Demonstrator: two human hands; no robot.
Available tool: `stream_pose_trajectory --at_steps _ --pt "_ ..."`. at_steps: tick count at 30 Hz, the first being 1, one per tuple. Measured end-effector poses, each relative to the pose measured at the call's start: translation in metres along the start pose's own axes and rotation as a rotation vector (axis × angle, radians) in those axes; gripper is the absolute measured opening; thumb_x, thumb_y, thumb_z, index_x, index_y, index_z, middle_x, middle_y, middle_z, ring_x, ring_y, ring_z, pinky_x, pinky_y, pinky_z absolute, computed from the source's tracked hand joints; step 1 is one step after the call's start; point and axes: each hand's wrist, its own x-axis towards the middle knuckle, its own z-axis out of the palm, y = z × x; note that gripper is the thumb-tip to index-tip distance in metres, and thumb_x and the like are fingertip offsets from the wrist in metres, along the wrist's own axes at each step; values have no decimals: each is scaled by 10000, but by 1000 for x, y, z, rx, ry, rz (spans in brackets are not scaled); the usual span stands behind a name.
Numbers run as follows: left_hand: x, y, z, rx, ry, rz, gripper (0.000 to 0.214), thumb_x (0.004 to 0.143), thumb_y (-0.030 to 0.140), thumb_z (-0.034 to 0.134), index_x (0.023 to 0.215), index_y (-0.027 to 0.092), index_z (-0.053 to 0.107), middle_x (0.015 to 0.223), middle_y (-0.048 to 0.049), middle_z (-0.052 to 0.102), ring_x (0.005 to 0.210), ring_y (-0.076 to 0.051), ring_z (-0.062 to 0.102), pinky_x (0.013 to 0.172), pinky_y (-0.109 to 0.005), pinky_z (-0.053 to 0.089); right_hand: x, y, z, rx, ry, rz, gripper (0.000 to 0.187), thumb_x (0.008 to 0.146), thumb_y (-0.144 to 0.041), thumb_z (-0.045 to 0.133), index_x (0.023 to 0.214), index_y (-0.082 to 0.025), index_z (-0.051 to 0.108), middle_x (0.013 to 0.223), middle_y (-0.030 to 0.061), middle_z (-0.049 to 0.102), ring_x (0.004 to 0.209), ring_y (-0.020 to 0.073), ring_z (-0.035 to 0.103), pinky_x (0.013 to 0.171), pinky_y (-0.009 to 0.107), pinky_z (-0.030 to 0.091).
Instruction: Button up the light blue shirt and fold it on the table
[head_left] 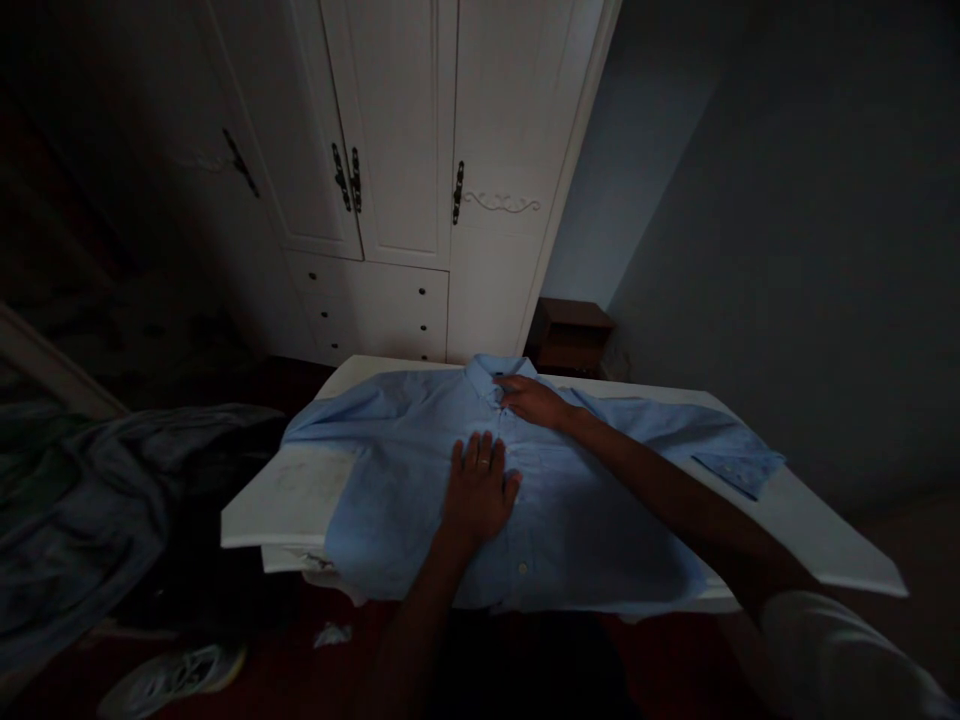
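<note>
A light blue button-up shirt [405,430] lies spread front side up on a white table, its collar toward the far edge and its sleeves out to both sides. Flat on the front of the shirt, left of the button placket, rests my left hand [480,492], fingers spread and a ring on one of them. My right hand [534,400] reaches across to the collar [481,378]. Its fingertips are at the collar opening, with the index finger stretched out and apart from the lower digits. The shirt's lower hem hangs over the near table edge.
The white table [277,495] has a corner at the left. Behind it stands a white wardrobe [397,130] with drawers, and a brown nightstand [574,335]. Rumpled grey cloth [82,530] is at the left. A shoe [176,680] and a small crumpled scrap [332,634] lie on the dark red floor.
</note>
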Motion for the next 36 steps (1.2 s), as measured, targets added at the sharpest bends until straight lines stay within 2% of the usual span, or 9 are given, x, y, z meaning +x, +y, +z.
stream_pose_trajectory --at_steps 6,10,17,22,26,28,31,33,36 --pt "0 -1 1 -40 9 12 564 976 484 314 1405 150 467 1492 -165 426 1425 -320 319 1164 -570 228 3 3 -10 -92 85 -131 219 938 -223 501 946 -178 716 1175 119 655 1092 219 605 932 371 493" --pt "0 -2 2 -46 21 16 556 976 491 315 1393 159 474 1480 -156 448 1416 -313 337 1163 -556 233 -4 3 1 -106 63 -113 247 941 -191 450 1051 -191 671 1093 85 676 923 169 648 791 283 520" --pt "2 -3 2 -24 -18 12 578 978 506 309 1402 144 463 1493 -150 433 1417 -308 334 1172 -532 222 -21 8 35 26 188 -93 266 944 -168 418 1106 -172 630 1162 90 657 1013 172 636 874 306 519" --pt "1 -4 1 -25 -76 8 586 983 512 295 1419 153 449 1510 -137 412 1428 -303 314 1175 -532 212 -22 11 35 131 223 -157 321 920 -135 435 1158 -204 640 1104 79 637 996 168 621 862 304 526" --pt "6 -6 -6 -70 -86 -15 568 975 534 319 1396 189 483 1499 -119 434 1421 -284 335 1171 -508 231 -23 11 31 167 244 -149 229 924 -201 496 1071 -200 671 1094 84 616 985 174 614 861 307 530" --pt "18 -9 -15 -150 -141 -33 520 991 504 293 1289 193 585 1415 -110 539 1346 -260 453 1127 -450 326 -24 11 30 161 245 -141 198 930 -228 506 1040 -190 666 1101 93 613 984 181 614 848 308 536" --pt "48 -16 -32 -277 -255 -87 545 1016 413 212 1041 171 699 1122 -101 716 1053 -213 663 930 -333 491 -24 11 31 118 230 -142 188 943 -226 486 1035 -202 649 1126 93 618 997 187 614 833 312 537" --pt "73 -22 -38 -234 -196 -147 468 1000 354 284 1033 149 704 1069 -113 730 977 -216 684 875 -315 507 -25 12 33 87 214 -144 202 955 -222 462 1054 -202 637 1139 96 627 1006 190 614 830 315 533" --pt "108 -29 -35 -140 -85 -187 334 903 182 447 1123 160 698 1140 -99 716 1058 -215 659 935 -303 480 -26 15 36 68 198 -148 238 979 -226 413 1069 -185 630 1093 101 655 975 192 624 815 315 528"
